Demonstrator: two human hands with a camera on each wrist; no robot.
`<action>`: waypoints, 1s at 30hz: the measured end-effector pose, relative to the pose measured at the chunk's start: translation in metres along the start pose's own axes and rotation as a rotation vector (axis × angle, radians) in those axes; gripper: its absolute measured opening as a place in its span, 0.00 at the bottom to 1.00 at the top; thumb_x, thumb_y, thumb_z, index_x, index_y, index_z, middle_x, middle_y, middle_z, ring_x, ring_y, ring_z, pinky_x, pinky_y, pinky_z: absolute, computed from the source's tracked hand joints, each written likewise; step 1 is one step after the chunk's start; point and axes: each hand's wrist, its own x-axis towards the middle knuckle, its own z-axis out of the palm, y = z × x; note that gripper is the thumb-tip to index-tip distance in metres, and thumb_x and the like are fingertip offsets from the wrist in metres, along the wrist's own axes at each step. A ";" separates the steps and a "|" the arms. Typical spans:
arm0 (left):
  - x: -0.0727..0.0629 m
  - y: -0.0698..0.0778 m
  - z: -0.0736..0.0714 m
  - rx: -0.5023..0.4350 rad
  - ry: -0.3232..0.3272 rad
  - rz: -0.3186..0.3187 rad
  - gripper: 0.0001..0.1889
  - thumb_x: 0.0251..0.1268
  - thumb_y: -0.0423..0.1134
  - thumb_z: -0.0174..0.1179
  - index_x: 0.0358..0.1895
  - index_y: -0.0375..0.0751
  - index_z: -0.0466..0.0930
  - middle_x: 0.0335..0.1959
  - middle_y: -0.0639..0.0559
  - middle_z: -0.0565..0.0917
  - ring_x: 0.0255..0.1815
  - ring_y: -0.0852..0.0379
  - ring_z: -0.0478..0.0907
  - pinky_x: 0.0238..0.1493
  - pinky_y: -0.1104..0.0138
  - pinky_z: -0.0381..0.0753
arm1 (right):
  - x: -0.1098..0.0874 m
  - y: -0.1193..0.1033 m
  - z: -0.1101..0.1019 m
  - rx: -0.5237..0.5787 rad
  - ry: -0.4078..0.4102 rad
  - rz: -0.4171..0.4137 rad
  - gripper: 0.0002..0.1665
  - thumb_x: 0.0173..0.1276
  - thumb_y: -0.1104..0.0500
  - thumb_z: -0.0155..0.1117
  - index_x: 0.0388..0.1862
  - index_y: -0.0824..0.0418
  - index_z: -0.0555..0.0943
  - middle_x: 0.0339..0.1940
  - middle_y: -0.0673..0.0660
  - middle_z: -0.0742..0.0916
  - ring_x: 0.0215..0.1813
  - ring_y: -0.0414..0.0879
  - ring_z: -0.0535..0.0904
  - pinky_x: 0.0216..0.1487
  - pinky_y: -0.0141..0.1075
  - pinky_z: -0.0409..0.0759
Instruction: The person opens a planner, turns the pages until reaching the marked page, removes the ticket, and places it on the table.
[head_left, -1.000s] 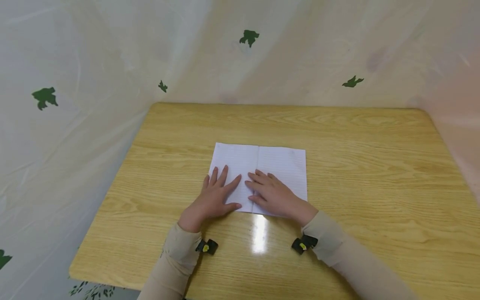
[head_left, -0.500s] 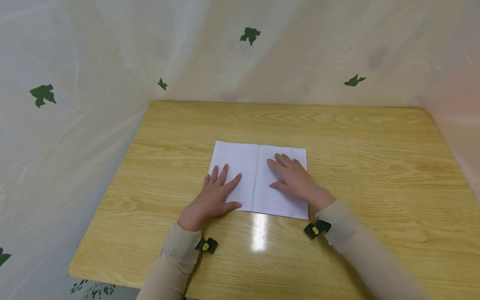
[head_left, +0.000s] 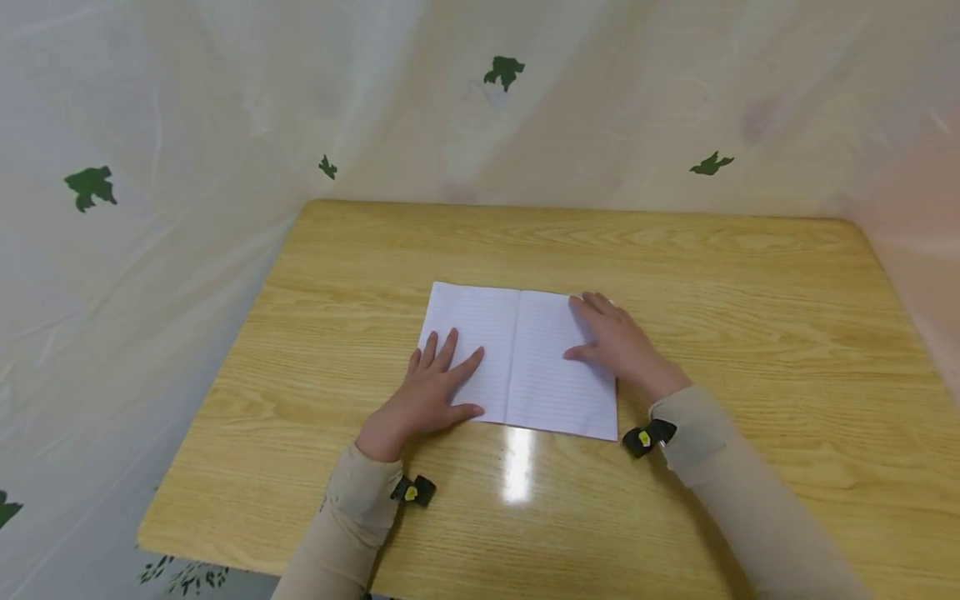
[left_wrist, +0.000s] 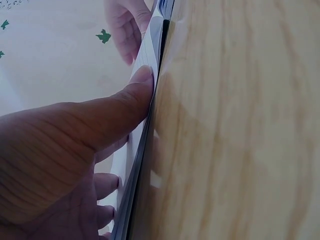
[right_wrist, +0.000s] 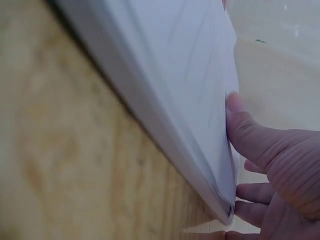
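An open notebook (head_left: 538, 383) with lined white pages lies in the middle of the wooden table. Across the lower part of its left page, my left hand (head_left: 423, 396) rests with fingers spread. The left wrist view shows that thumb (left_wrist: 117, 107) touching the paper close to the bottom edge. My right hand (head_left: 617, 340) lies over the upper right part of the right page, fingers near the top corner and thumb on the lined paper. In the right wrist view, the right thumb (right_wrist: 242, 125) touches the page while the other fingers are by the notebook's side edge.
The wooden table (head_left: 750, 333) extends on all sides of the notebook. A pale curtain (head_left: 405, 100) with green bird shapes hangs behind the table and at its sides. Each wrist wears a small black strap with a yellow mark.
My right hand has slid right and away from me, from the centre fold to the right page's outer upper part. The left hand has stayed in place.
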 end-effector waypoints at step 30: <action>0.002 -0.008 0.005 0.005 -0.014 0.006 0.43 0.64 0.60 0.60 0.78 0.53 0.52 0.78 0.35 0.37 0.76 0.31 0.28 0.70 0.37 0.37 | 0.010 0.001 -0.011 0.016 -0.067 0.114 0.62 0.55 0.45 0.77 0.78 0.64 0.52 0.78 0.71 0.50 0.77 0.68 0.41 0.71 0.62 0.47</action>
